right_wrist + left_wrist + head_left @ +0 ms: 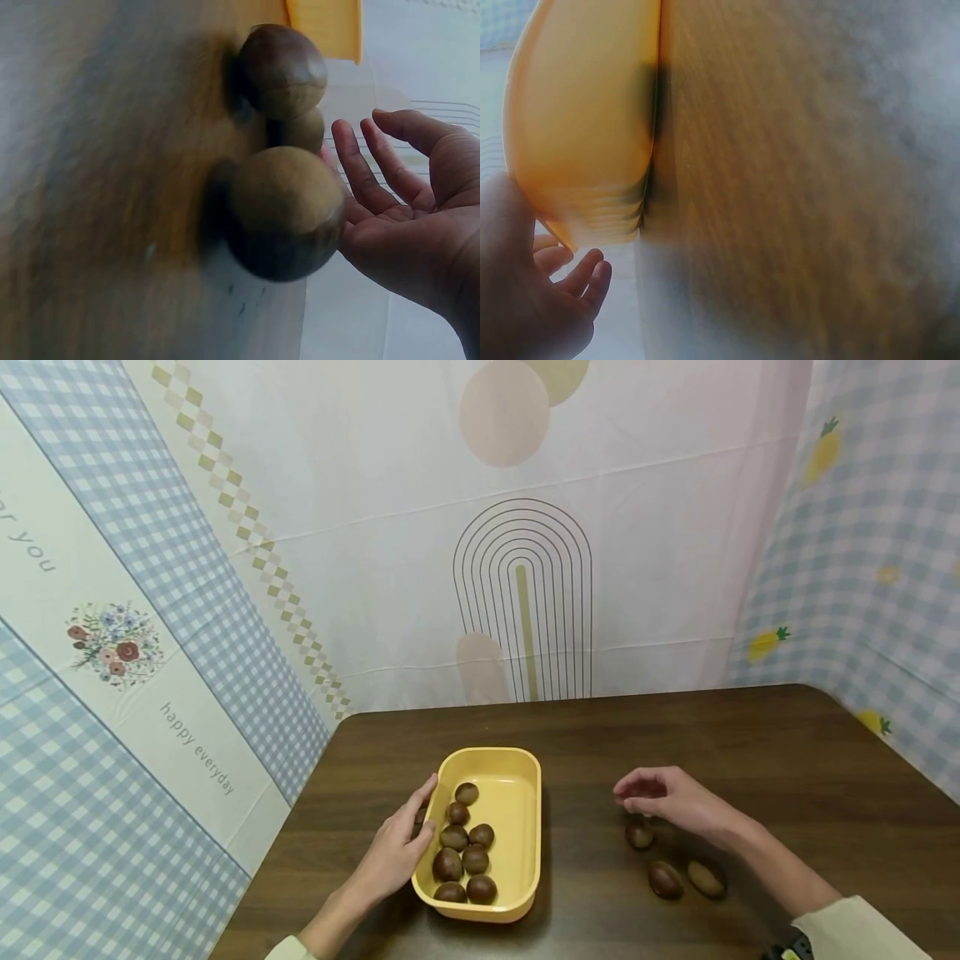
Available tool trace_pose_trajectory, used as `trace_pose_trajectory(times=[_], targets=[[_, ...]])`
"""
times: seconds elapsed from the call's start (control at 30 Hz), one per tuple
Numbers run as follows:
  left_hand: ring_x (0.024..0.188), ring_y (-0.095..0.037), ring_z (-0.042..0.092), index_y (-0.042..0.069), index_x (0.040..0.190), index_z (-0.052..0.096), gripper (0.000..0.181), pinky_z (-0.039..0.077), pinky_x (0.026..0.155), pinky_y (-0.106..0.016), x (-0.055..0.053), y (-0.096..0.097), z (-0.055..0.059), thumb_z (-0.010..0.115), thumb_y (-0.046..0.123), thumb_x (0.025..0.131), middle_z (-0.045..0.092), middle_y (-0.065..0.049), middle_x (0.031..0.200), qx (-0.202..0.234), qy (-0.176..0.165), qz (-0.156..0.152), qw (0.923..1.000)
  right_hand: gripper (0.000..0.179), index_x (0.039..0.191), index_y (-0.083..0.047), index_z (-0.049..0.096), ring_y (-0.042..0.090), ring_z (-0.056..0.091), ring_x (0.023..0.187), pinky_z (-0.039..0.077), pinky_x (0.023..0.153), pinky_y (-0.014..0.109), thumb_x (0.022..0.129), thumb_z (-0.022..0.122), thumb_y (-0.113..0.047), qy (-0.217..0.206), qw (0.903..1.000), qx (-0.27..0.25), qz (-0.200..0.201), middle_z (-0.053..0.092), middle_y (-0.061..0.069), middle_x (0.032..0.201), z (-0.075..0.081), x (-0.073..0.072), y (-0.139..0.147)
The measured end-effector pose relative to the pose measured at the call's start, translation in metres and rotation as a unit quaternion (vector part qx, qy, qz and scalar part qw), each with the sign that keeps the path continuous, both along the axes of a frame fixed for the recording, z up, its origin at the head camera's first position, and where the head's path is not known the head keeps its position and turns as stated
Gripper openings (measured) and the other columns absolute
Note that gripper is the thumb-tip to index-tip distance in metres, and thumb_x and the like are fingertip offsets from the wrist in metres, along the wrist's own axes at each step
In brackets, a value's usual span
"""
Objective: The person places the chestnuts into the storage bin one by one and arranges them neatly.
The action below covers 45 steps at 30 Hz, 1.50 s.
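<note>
A yellow rectangular box (513, 827) holds several brown chestnuts (447, 865), mostly along its left side. My left hand (393, 852) rests against the box's left side, index fingertip and thumb touching the rim. In the left wrist view the left hand (540, 300) is beside a corner of the box (585, 112). To the right, my right hand (671, 797) hovers with bent fingers over a loose chestnut (640, 833). Nearer me lie a dark chestnut (665, 880) and one with its tan side up (707, 878). The right wrist view shows the right hand (412, 195) with fingers spread, holding nothing.
The dark wooden table (585, 877) carries everything. Behind it hangs a white patterned cloth (375, 585). Blue checked cloths stand at the left (82, 793) and right (862, 527).
</note>
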<state>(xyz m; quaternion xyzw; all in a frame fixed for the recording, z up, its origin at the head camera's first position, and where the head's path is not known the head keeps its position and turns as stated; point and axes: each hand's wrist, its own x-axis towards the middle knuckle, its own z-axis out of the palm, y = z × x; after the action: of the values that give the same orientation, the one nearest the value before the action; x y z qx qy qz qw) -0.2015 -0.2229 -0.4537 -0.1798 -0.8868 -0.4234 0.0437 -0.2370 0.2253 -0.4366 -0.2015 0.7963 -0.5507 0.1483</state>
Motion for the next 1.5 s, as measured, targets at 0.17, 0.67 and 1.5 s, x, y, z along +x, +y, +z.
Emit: trace_pose_trajectory(times=[0.17,0.67,1.5], targets=[[0.114,-0.026,0.069,0.014,0.168,0.035,0.067,0.058,0.090,-0.032,0.000,0.000,0.000,0.057,0.001,0.106,0.058,-0.014,0.150,0.002,-0.001,0.000,1.0000,0.029,0.127,0.008,0.065,0.031,0.067,0.114,0.058,0.086,0.029,0.104,0.068,-0.011,-0.007,0.9998,0.007,0.019,0.070,0.021,0.122,-0.006,0.003,0.007],[0.119,-0.027,0.069,0.012,0.167,0.036,0.066,0.055,0.100,-0.042,-0.001,-0.001,-0.001,0.058,0.002,0.106,0.055,-0.012,0.156,-0.010,0.009,0.001,0.9999,0.032,0.127,0.008,0.066,0.030,0.063,0.113,0.056,0.085,0.028,0.097,0.075,-0.003,0.030,0.9969,0.017,0.071,0.068,0.020,0.124,-0.020,0.007,0.017],[0.120,-0.024,0.068,0.014,0.168,0.034,0.066,0.055,0.100,-0.042,-0.003,-0.001,-0.002,0.057,0.003,0.107,0.054,-0.011,0.157,-0.012,0.007,0.001,0.9999,0.030,0.123,0.001,0.070,0.019,0.065,0.105,0.056,0.084,0.027,0.097,0.078,-0.011,0.080,0.9958,0.025,0.038,0.071,0.013,0.119,-0.023,0.006,0.012]])
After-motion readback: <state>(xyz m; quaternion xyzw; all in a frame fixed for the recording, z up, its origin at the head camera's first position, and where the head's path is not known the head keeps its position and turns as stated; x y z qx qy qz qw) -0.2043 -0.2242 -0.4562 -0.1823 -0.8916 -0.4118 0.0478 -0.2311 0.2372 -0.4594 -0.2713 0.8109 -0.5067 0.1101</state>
